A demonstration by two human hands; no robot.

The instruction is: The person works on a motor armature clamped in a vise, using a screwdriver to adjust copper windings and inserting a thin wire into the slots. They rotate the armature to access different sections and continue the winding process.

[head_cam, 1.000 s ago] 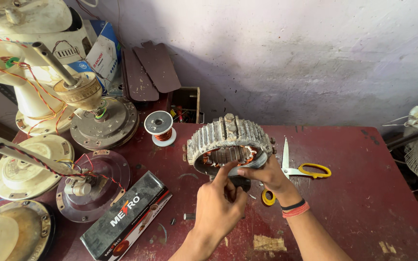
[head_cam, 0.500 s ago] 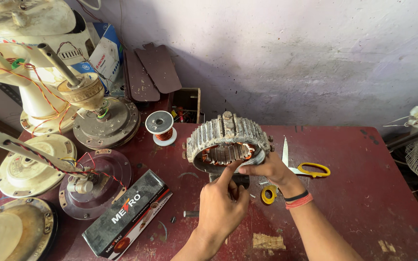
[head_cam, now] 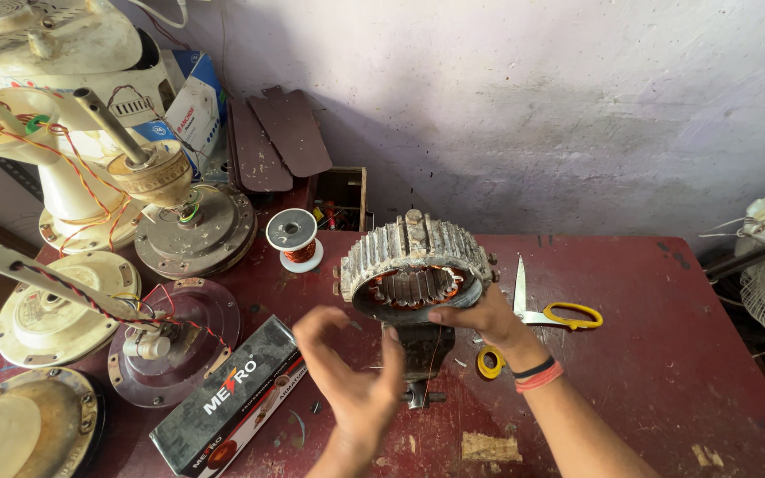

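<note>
The right hand (head_cam: 487, 320) grips the near right rim of the ribbed grey stator ring (head_cam: 415, 270), which stands mid-table on the dark red table (head_cam: 666, 354). The left hand (head_cam: 356, 381) hovers just near of it, fingers spread and blurred, apparently holding nothing. A long black box (head_cam: 227, 400) with a red-and-white label lies near left. A blue-and-white carton (head_cam: 195, 106) stands far left. Yellow-handled scissors (head_cam: 546, 312) lie right.

Both forearms bare, no sleeves. Right wrist: black band (head_cam: 535, 367) beside pink-red band (head_cam: 542, 381). Left hand (head_cam: 356, 389) without rings or bands.
</note>
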